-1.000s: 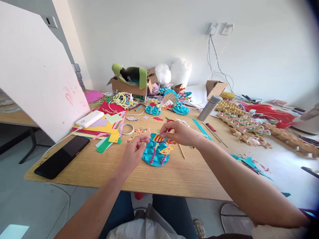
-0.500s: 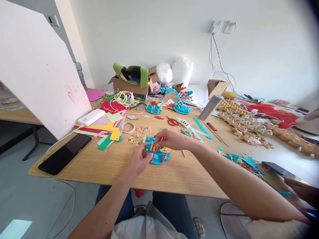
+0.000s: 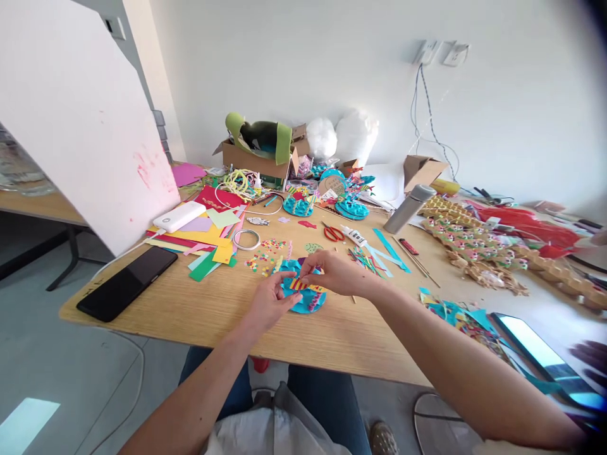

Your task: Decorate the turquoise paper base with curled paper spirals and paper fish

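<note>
My right hand (image 3: 327,272) pinches a red-and-yellow striped paper fish (image 3: 298,284) with thumb and fingertips. At the fish's left end, my left hand (image 3: 272,298) has its thumb and forefinger bent around the edges; exact contact is partly hidden. Both hands are over a round blue craft base (image 3: 301,308), which rests near the table's front edge. A twisted purple strip (image 3: 313,301) stands on the base, and a twisted pink strip (image 3: 289,248) rises at its back. Part of the base and its other pieces are covered by my hands.
Around the base are small coloured dots (image 3: 258,262), a green paper fish (image 3: 313,248), red scissors (image 3: 333,232) and a glue tube (image 3: 353,236). A black phone (image 3: 126,283) lies left; a steel flask (image 3: 408,210) stands behind. Another person's blurred hand (image 3: 590,357) is at far right.
The striped fish now tilts flatter over the base, with my right hand slightly lower. The view has shifted a little, and a lit phone screen and another person's hand show at far right.
</note>
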The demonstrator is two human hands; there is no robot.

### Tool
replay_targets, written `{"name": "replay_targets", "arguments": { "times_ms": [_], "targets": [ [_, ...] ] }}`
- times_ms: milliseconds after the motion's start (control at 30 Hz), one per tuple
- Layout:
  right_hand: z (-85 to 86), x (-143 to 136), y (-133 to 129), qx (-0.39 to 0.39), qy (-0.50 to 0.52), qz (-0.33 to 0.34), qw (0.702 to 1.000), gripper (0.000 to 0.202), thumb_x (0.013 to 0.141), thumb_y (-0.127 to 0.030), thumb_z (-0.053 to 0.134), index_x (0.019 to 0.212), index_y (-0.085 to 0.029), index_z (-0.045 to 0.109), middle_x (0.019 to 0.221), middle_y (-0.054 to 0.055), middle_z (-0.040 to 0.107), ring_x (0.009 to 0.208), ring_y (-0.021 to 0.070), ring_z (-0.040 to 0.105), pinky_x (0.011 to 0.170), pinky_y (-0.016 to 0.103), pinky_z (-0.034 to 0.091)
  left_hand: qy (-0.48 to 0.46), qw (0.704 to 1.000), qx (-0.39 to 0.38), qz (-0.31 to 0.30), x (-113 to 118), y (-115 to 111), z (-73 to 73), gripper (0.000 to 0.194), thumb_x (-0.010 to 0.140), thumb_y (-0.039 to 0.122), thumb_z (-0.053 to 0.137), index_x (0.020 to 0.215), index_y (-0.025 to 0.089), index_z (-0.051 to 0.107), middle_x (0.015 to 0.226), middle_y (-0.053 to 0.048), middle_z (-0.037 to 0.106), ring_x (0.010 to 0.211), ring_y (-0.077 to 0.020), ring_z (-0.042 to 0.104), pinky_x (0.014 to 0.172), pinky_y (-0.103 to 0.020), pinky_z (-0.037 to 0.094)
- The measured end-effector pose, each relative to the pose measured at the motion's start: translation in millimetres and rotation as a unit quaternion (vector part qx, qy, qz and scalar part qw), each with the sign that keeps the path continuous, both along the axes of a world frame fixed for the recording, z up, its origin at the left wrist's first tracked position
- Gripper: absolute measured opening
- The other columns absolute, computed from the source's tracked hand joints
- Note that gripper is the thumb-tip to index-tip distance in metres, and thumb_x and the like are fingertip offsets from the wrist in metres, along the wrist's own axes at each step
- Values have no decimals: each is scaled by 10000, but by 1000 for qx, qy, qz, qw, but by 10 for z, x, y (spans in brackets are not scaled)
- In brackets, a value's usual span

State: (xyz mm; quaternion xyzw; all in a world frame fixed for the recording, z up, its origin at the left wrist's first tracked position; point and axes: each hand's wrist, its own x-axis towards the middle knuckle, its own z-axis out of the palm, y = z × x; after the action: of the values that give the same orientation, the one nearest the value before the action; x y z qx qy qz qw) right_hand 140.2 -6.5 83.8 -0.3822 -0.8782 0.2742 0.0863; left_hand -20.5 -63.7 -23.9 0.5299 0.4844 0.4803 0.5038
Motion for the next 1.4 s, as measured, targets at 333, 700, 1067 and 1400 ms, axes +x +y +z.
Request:
{"name": "replay_targets", "arguments": {
  "times_ms": [333, 700, 1067, 1400],
  "targets": [
    [76, 43, 51, -28, 31, -29, 999, 118, 786, -271, 624, 772, -177, 694, 785, 34, 716, 742, 173, 647, 681, 278, 481, 23, 1000, -5, -10, -14, 15, -27, 305, 683, 339, 695, 901, 171, 562, 484, 104, 372, 440, -76, 337, 457, -222, 241],
    [110, 90, 63, -9, 60, -16, 998, 123, 807, -291, 622, 783, -189, 687, 815, 36, 718, 770, 175, 647, 720, 292, 489, 22, 1000, -16, -2, 18, 7, 13, 249, 701, 303, 660, 894, 173, 573, 479, 96, 406, 414, -76, 352, 463, -230, 286],
    [7, 117, -187, 189, 66, 53, 978, 126, 894, -234, 577, 816, -206, 671, 796, 62, 677, 849, 208, 560, 756, 345, 450, 35, 998, -14, 46, 51, -2, -28, 398, 682, 230, 661, 1075, 167, 642, 619, 43, 548, 460, -74, 350, 472, -223, 305],
    [-184, 290, -407, 477, 45, 160, 863, 230, 902, -84, 485, 1026, -169, 659, 912, 99, 694, 986, 241, 552, 868, 433, 475, 30, 998, -38, 41, 88, -26, 61, 452, 661, 107, 677, 1107, 173, 645, 1051, -57, 685, 616, -85, 511, 575, -217, 416]
  ]
}}
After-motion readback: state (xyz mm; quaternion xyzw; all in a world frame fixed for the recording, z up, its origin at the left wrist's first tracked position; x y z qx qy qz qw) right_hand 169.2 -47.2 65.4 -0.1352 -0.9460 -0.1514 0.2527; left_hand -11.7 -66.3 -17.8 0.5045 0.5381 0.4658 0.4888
